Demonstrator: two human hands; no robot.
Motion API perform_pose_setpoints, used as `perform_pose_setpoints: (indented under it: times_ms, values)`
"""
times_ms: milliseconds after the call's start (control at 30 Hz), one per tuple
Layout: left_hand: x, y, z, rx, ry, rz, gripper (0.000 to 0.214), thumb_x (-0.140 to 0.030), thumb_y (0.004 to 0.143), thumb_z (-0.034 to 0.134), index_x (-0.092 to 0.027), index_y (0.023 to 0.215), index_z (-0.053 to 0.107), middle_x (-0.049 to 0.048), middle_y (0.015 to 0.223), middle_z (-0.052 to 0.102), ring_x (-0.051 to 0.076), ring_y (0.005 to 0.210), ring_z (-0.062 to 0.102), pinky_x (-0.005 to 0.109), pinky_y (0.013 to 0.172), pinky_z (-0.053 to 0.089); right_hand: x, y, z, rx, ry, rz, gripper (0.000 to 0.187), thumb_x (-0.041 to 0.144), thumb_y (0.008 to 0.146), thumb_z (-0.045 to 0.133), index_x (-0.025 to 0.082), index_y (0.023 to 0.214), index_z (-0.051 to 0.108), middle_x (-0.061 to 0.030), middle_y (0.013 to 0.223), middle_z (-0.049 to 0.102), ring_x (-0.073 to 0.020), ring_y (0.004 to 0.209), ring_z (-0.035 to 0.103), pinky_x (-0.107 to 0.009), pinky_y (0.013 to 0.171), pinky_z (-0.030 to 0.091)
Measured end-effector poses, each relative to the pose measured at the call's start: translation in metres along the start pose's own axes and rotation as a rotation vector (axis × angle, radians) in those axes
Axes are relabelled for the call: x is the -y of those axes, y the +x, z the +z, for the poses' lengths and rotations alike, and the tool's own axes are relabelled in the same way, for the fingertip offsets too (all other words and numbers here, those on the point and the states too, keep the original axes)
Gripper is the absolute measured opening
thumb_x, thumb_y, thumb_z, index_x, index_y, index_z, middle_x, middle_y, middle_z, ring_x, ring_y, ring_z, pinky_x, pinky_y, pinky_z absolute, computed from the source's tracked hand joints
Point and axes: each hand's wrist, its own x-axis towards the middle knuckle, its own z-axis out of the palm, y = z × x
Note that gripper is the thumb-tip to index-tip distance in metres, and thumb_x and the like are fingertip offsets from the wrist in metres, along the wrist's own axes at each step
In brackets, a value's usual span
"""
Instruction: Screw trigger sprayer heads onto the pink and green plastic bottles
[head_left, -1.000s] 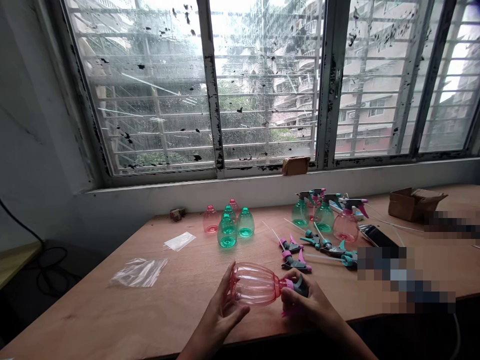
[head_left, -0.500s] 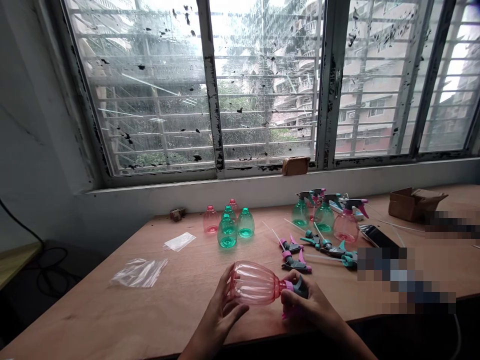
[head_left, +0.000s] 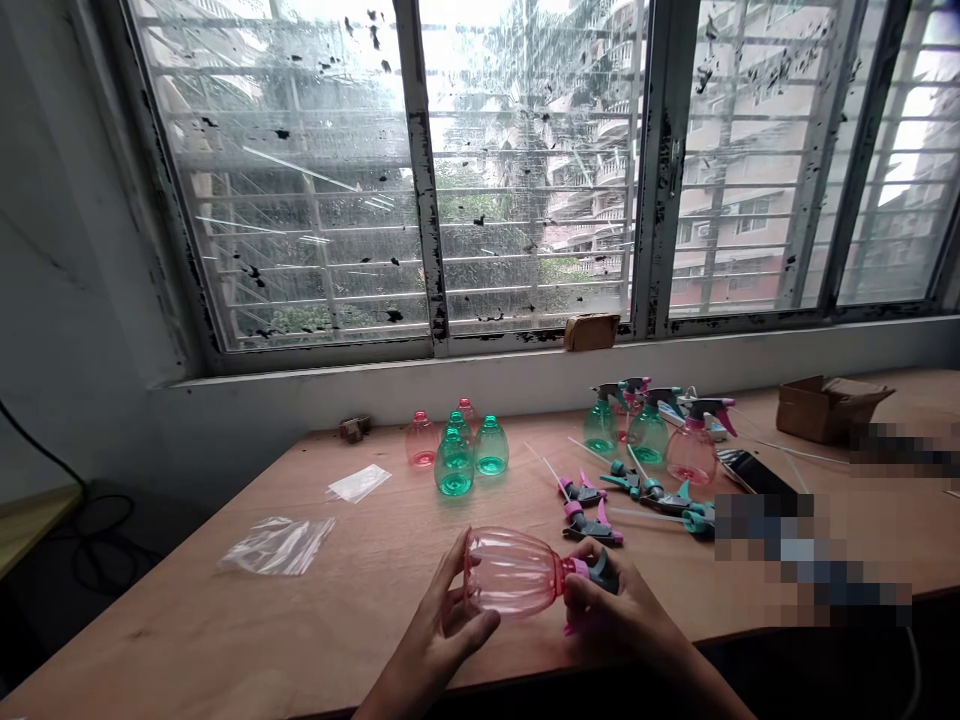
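A clear pink spray bottle (head_left: pixel 514 572) lies sideways in the air above the table's front edge, its neck toward the right. My left hand (head_left: pixel 442 625) grips its base, thumb below and fingers behind. With my right hand (head_left: pixel 611 595) I pinch the pink collar of the spray head (head_left: pixel 600 572), which sits at the bottle's neck; a pink trigger shows beneath. Whether the collar is fully tight cannot be seen. Beyond my hands lie loose spray heads (head_left: pixel 589 520) with pink and teal triggers and thin tubes.
Pink and green bottles without heads (head_left: pixel 454 470) stand at the back middle. Several bottles with spray heads (head_left: pixel 691 455) stand further right, by a dark phone (head_left: pixel 761 480) and a cardboard box (head_left: pixel 829 408). Plastic bags (head_left: pixel 279 546) lie at left. A brown block (head_left: pixel 592 332) rests on the sill.
The bottle's base has shifted slightly right and down, and the bottle looks slightly turned. My left hand's thumb now touches its lower edge. Other things stay where they were.
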Motion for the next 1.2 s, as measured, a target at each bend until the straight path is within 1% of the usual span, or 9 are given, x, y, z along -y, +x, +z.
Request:
perform_pose_setpoints:
  times_ms: [167, 267, 433, 633, 733, 833, 967, 1100, 1200]
  values:
    - [0.006, 0.001, 0.000, 0.015, -0.065, 0.027, 0.089, -0.043, 0.081, 0.072, -0.029, 0.151, 0.018, 0.0133, 0.145, 0.042, 0.031, 0.138, 0.035, 0.044, 0.112, 0.032, -0.002, 0.000, 0.000, 0.001, 0.027, 0.013, 0.039, 0.049, 0.075, 0.076, 0.018, 0.086, 0.055, 0.0009, 0.063, 0.066, -0.0159, 0.054, 0.063, -0.032, 0.054, 0.058]
    - [0.009, 0.002, -0.003, -0.036, -0.024, 0.007, 0.087, -0.050, 0.081, 0.069, -0.025, 0.150, 0.023, 0.0156, 0.134, 0.051, 0.034, 0.131, 0.043, 0.048, 0.107, 0.036, -0.002, 0.000, -0.001, 0.013, 0.027, 0.015, 0.038, 0.048, 0.076, 0.076, 0.018, 0.085, 0.055, 0.0006, 0.063, 0.066, -0.0157, 0.054, 0.064, -0.030, 0.054, 0.058]
    - [0.007, 0.004, -0.006, -0.007, 0.065, 0.030, 0.075, -0.053, 0.083, 0.064, -0.023, 0.146, 0.036, 0.0120, 0.122, 0.055, 0.032, 0.118, 0.051, 0.045, 0.102, 0.040, -0.002, 0.000, -0.002, 0.020, -0.002, 0.017, 0.037, 0.048, 0.076, 0.076, 0.018, 0.085, 0.056, 0.0002, 0.064, 0.067, -0.0161, 0.055, 0.065, -0.030, 0.055, 0.057]
    - [0.001, 0.000, -0.002, 0.041, -0.055, 0.008, 0.091, -0.042, 0.078, 0.074, -0.029, 0.151, 0.021, 0.0119, 0.145, 0.039, 0.029, 0.121, 0.049, 0.042, 0.106, 0.038, 0.004, -0.002, 0.001, 0.002, -0.041, 0.019, 0.039, 0.048, 0.074, 0.077, 0.017, 0.087, 0.057, -0.0007, 0.064, 0.068, -0.0173, 0.055, 0.066, -0.030, 0.054, 0.056]
    - [-0.001, 0.000, -0.001, 0.027, -0.063, -0.026, 0.091, -0.043, 0.080, 0.072, -0.026, 0.152, 0.019, 0.0124, 0.131, 0.052, 0.030, 0.122, 0.050, 0.044, 0.106, 0.037, 0.005, -0.003, 0.001, -0.001, -0.003, 0.036, 0.039, 0.048, 0.075, 0.077, 0.018, 0.087, 0.057, -0.0002, 0.066, 0.067, -0.0182, 0.057, 0.066, -0.033, 0.057, 0.057]
    - [-0.003, 0.002, 0.001, 0.001, -0.041, -0.020, 0.082, -0.045, 0.082, 0.070, -0.025, 0.149, 0.027, 0.0107, 0.122, 0.059, 0.030, 0.117, 0.054, 0.045, 0.105, 0.039, 0.004, -0.003, 0.001, -0.004, 0.014, 0.042, 0.039, 0.049, 0.074, 0.076, 0.018, 0.087, 0.056, -0.0001, 0.067, 0.067, -0.0187, 0.059, 0.066, -0.034, 0.058, 0.057]
    - [-0.005, 0.006, 0.001, -0.026, -0.036, 0.024, 0.071, -0.046, 0.084, 0.067, -0.024, 0.144, 0.037, 0.0128, 0.136, 0.052, 0.032, 0.121, 0.052, 0.047, 0.107, 0.038, 0.003, -0.002, 0.000, 0.003, -0.122, 0.033, 0.040, 0.049, 0.074, 0.077, 0.018, 0.089, 0.058, -0.0009, 0.065, 0.069, -0.0193, 0.057, 0.068, -0.031, 0.056, 0.056]
    - [-0.001, 0.004, -0.001, 0.015, -0.028, 0.001, 0.082, -0.044, 0.082, 0.069, -0.026, 0.149, 0.026, 0.0133, 0.136, 0.052, 0.031, 0.120, 0.054, 0.048, 0.106, 0.039, 0.005, -0.002, 0.000, 0.002, -0.160, 0.039, 0.041, 0.052, 0.074, 0.075, 0.018, 0.089, 0.059, -0.0015, 0.064, 0.071, -0.0200, 0.054, 0.068, -0.029, 0.053, 0.055]
    - [0.004, 0.001, -0.003, 0.031, 0.039, 0.045, 0.087, -0.040, 0.082, 0.071, -0.032, 0.151, 0.019, 0.0112, 0.146, 0.043, 0.031, 0.130, 0.046, 0.046, 0.110, 0.035, 0.008, -0.002, 0.000, -0.020, -0.140, 0.031, 0.042, 0.055, 0.074, 0.074, 0.017, 0.087, 0.061, -0.0032, 0.068, 0.072, -0.0198, 0.057, 0.068, -0.029, 0.054, 0.054]
